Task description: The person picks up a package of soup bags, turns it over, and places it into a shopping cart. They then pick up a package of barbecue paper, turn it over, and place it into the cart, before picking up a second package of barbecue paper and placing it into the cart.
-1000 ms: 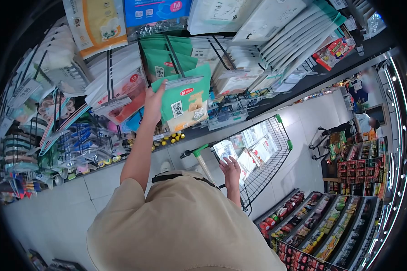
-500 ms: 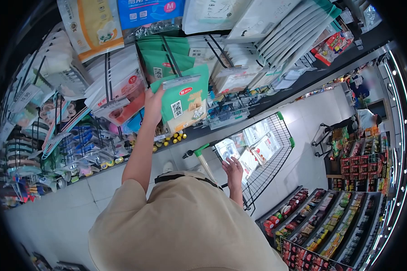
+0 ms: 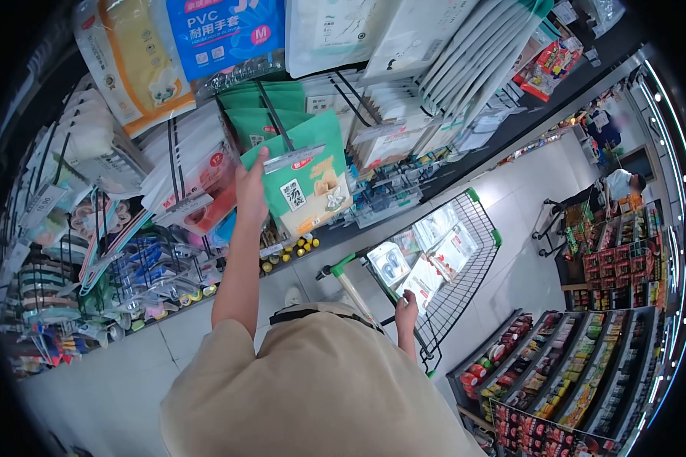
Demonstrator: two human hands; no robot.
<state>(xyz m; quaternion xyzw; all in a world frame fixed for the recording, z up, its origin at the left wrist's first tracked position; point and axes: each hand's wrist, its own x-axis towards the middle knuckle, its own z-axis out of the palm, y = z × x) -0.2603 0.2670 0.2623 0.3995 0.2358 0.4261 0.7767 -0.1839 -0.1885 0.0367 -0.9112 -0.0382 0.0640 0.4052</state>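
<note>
My left hand (image 3: pixel 252 185) is closed on the left edge of a green packet of soup filter bags (image 3: pixel 309 179), its thumb near the top. The packet is at the front of a display hook, and a clear price-tag holder crosses its upper part. More green packets (image 3: pixel 263 97) hang behind it. Lower right, my right hand (image 3: pixel 406 308) has its fingers curled in, with nothing visible in it. It is beside the near end of a wire shopping cart (image 3: pixel 465 263), which holds several flat white packages (image 3: pixel 421 280).
Other hanging packs surround the hook, including a blue glove pack (image 3: pixel 225 38) and white packets (image 3: pixel 392 137). Yellow-capped items (image 3: pixel 288 255) line the lower shelf. Slanted shelves of packaged goods (image 3: pixel 556 373) stand at right. Another person (image 3: pixel 621 185) is farther off beside a second cart.
My right hand has drawn back slightly from the cart's contents, and its spread fingers have curled in. My left hand keeps hold of the green packet. The view has shifted a little.
</note>
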